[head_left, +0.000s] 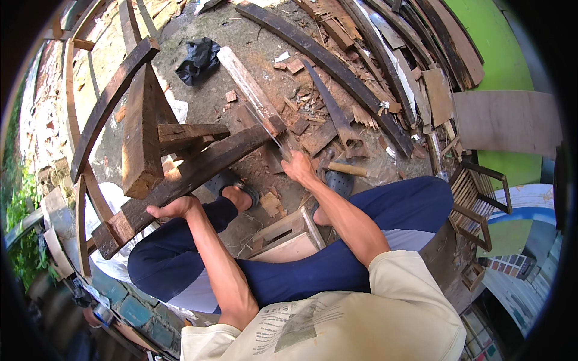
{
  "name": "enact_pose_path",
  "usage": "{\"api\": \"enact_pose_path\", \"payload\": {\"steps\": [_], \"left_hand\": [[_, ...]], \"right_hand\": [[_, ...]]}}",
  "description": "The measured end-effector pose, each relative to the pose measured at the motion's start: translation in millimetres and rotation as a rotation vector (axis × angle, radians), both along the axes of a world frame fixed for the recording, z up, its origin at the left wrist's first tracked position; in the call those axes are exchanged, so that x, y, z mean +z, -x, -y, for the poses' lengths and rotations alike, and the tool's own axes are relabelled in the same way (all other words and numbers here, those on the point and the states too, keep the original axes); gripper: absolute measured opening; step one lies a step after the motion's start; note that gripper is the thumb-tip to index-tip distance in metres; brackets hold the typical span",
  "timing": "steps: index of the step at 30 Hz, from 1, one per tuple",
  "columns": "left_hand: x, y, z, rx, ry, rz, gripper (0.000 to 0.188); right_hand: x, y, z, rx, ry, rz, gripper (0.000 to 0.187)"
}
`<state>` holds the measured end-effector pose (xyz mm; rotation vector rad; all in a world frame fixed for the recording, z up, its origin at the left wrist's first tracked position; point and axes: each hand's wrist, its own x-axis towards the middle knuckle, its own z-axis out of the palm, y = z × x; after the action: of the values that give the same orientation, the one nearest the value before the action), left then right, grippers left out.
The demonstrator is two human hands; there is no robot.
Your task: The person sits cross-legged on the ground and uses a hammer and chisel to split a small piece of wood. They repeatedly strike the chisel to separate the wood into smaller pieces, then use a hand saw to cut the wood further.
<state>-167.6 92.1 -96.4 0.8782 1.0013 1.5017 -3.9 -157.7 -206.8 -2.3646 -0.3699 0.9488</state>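
Observation:
A dark, rough wooden beam (pixel 208 161) slants from my left knee up toward the middle, propped across other timber. My left hand (pixel 177 207) grips its near edge, thumb showing, the other fingers mostly hidden. In my right hand (pixel 297 165) is a hand saw (pixel 271 133), its thin blade seen almost edge-on, pointing up and away. The blade lies against the beam's far right end; how deep it sits cannot be made out. My fingers are closed round the saw's handle, which is largely covered.
A second hand saw (pixel 328 99) and a hammer (pixel 348 169) lie on the littered ground. Before my seat stands a small wooden stool (pixel 289 237). Long dark planks (pixel 313 51) stack at the upper right. Thick timbers (pixel 141 132) stand at left, a slatted wooden frame (pixel 475 192) at right.

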Motion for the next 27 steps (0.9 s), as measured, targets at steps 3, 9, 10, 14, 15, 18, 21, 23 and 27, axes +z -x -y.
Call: {"api": "enact_pose_path", "payload": {"steps": [3,9,10,14,15,18,21,23,27], "left_hand": [[-4.4,2.5,-2.1,0.005,-0.005,0.000,0.090],[-7.6,-1.0,-6.6,0.035,0.018,-0.028,0.092],[-6.0,0.2,-3.4,-0.025,0.025,0.007,0.091],[1.0,-3.5,2.7,-0.121,-0.002,0.002,0.091],[2.7,-4.9,3.9,-0.111,0.017,0.021,0.091],[7.1,-10.7,5.6,-0.062,0.034,0.012,0.089],[9.4,-14.6,5.8,0.047,0.035,-0.032,0.092],[10.5,-12.5,7.2,-0.058,0.047,-0.014,0.092],[8.8,-9.6,9.0,-0.055,0.016,-0.054,0.092]], "right_hand": [[0.9,4.7,-1.9,-0.142,-0.267,0.106,0.031],[6.8,-2.5,-8.1,-0.127,-0.239,0.029,0.029],[7.9,-3.6,-8.0,-0.083,-0.102,-0.020,0.031],[8.9,-0.5,-9.9,-0.045,-0.065,-0.016,0.029],[8.1,2.2,-10.3,-0.110,-0.085,-0.014,0.025],[2.2,4.1,-12.4,-0.227,-0.529,0.169,0.036],[-4.0,-0.9,-11.5,-0.197,-0.379,0.074,0.035],[-5.8,-5.7,-9.9,-0.039,-0.064,0.028,0.036],[1.4,-6.6,-10.4,-0.042,-0.015,-0.088,0.038]]}}
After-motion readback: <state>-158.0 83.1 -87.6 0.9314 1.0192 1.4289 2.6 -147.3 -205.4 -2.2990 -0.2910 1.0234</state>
